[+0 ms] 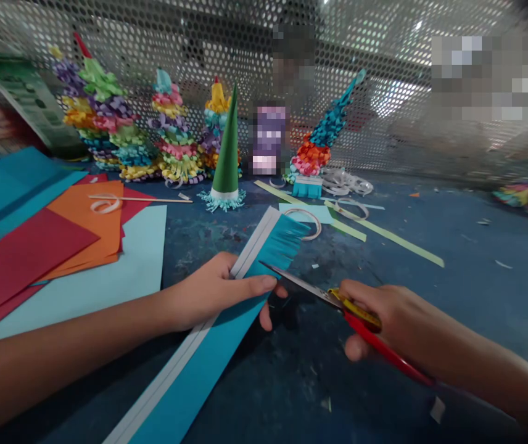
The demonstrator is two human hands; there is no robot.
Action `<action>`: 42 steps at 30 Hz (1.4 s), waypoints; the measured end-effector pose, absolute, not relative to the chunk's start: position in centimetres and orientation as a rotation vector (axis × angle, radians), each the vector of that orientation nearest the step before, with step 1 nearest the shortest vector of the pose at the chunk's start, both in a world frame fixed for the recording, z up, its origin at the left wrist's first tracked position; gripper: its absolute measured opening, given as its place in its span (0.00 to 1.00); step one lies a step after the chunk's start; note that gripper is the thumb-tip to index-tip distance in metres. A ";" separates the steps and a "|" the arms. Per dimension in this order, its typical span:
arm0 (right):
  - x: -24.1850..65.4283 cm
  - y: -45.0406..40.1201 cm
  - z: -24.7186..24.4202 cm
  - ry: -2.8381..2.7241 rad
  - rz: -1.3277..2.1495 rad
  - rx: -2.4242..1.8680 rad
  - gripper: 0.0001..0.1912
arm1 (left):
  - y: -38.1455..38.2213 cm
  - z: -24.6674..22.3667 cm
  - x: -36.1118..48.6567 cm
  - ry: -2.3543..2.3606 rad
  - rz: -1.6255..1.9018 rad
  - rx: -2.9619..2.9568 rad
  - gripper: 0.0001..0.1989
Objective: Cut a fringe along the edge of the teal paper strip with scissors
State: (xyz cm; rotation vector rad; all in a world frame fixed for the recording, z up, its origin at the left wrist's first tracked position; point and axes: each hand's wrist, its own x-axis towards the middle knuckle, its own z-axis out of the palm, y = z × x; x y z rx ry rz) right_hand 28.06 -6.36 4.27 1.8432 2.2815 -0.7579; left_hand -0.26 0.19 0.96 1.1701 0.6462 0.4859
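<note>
Left hand (220, 293): you were gripping the fringed teal paper strip (199, 370), lol
Right hand (387, 324): you had it clenched on red-and-yellow steel scissors (356, 311)

2 bare forearms (65, 339) narrow into slim, long-fingered hands (215, 293).

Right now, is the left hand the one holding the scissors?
No, the red-handled scissors are in the right hand, while the left hand grips the teal paper strip.
</note>
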 end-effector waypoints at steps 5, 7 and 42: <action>27.9 -7.1 4.7 2.289 -0.761 1.777 0.17 | 0.1 1.0 -0.4 0.689 0.465 1.143 0.16; 27.8 -7.2 4.7 2.250 -0.777 1.800 0.19 | 0.1 1.0 -0.4 0.696 0.452 1.130 0.18; 26.9 -7.2 5.3 2.097 -0.806 1.939 0.13 | -0.1 0.7 -0.4 0.581 0.504 1.027 0.15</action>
